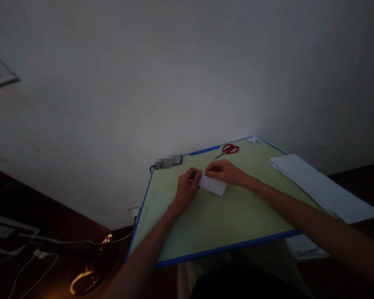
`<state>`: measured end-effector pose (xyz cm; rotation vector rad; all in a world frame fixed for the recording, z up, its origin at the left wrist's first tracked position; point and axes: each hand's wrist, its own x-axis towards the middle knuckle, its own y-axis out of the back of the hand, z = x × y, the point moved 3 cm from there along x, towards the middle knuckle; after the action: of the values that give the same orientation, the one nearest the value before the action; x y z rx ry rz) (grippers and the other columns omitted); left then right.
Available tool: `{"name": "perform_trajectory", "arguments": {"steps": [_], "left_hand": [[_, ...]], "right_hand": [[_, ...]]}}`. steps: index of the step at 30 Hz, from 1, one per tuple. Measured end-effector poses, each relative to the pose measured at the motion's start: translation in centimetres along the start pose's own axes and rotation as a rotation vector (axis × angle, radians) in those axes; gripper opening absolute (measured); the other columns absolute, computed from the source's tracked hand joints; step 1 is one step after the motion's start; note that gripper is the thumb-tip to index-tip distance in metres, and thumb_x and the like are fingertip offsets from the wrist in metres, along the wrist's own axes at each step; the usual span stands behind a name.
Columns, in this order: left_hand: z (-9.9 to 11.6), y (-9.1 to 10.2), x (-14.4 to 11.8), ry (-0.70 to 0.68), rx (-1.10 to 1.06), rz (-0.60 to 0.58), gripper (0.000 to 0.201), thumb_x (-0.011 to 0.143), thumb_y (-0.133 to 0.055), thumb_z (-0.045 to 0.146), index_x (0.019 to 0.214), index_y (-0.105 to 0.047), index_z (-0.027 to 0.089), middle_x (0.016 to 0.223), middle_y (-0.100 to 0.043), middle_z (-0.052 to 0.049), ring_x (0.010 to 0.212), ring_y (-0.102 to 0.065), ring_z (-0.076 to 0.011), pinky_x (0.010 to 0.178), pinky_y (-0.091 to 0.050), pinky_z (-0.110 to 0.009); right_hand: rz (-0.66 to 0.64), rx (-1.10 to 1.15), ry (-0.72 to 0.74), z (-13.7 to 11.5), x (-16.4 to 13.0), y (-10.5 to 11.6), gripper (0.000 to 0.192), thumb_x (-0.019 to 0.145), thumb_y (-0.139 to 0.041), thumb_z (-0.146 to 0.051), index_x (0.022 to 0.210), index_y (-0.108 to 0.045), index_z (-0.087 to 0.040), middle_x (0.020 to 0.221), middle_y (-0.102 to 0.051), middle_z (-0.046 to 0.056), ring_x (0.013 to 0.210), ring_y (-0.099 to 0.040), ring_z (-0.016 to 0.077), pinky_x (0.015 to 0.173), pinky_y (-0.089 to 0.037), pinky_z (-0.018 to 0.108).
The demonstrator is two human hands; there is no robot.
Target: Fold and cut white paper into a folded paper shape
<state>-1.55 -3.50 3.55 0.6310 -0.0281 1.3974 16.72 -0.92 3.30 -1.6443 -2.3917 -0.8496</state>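
Between my two hands is a small white piece of paper, held just above the table. My left hand pinches its left end, fingers closed. The thumb and fingertips of my right hand are pressed together on the paper's upper edge, close to the left fingertips. Whether the paper is folded I cannot tell. Beyond my right hand lie scissors with red handles, their blades pointing toward the left.
The pale green table has a blue edge and stands against a grey wall. White paper sheets overhang its right side. Paper scraps lie at the far corner, a dark pixelated object at the far left. Cables run below left.
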Motion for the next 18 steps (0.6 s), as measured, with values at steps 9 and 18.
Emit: {"name": "perform_trajectory", "arguments": {"steps": [9, 18], "left_hand": [[0.5, -0.2, -0.2, -0.043, -0.024, -0.038, 0.031, 0.092, -0.063, 0.045, 0.080, -0.061, 0.017, 0.068, -0.058, 0.002, 0.052, -0.050, -0.0079, 0.046, -0.041, -0.017], [-0.2, 0.9, 0.5, 0.012, -0.097, 0.089, 0.028, 0.088, -0.068, 0.045, 0.081, -0.063, 0.018, 0.067, -0.056, 0.003, 0.055, -0.048, -0.0085, 0.045, -0.040, -0.016]], "right_hand": [[0.028, -0.117, 0.073, -0.3, 0.0, 0.1, 0.016, 0.082, -0.063, -0.030, 0.078, -0.068, -0.016, 0.071, -0.067, 0.002, 0.065, -0.058, 0.0144, 0.062, -0.044, 0.026], [-0.048, 0.014, -0.017, 1.2, 0.5, 1.1, 0.013, 0.072, -0.063, -0.030, 0.069, -0.062, -0.017, 0.064, -0.059, -0.002, 0.060, -0.051, 0.0124, 0.057, -0.038, 0.025]]}}
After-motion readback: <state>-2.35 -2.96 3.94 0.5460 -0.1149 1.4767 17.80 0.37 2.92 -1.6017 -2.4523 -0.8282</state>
